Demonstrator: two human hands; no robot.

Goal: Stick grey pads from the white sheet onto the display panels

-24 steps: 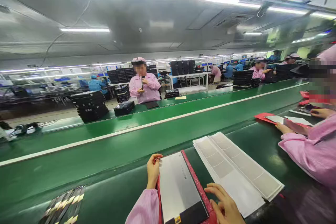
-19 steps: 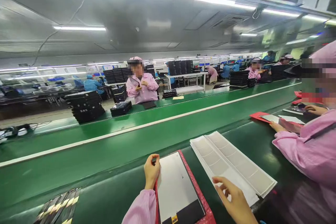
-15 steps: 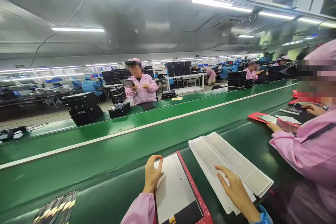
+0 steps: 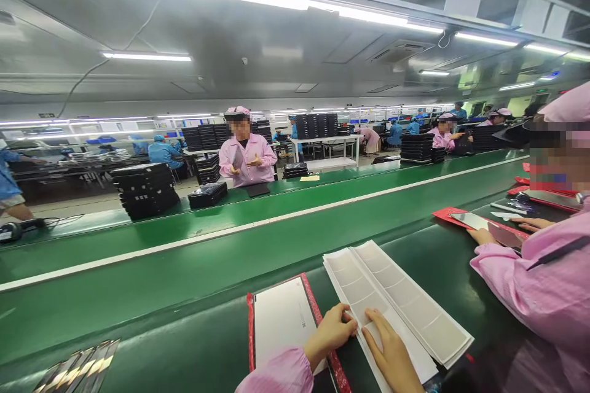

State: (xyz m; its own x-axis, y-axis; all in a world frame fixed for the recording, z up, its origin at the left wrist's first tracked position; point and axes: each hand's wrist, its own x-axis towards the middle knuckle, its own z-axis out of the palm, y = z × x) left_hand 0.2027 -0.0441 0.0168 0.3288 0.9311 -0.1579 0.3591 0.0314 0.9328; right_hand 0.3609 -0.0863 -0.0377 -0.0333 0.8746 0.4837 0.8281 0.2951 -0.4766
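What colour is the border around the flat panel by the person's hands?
Red: the border frames the white panel, clearest in the head view.

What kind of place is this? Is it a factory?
Most likely an electronics assembly factory. Long green conveyor belts run through the hall, people in pink smocks and caps work along them, and black trays stand in tall stacks beside the line.
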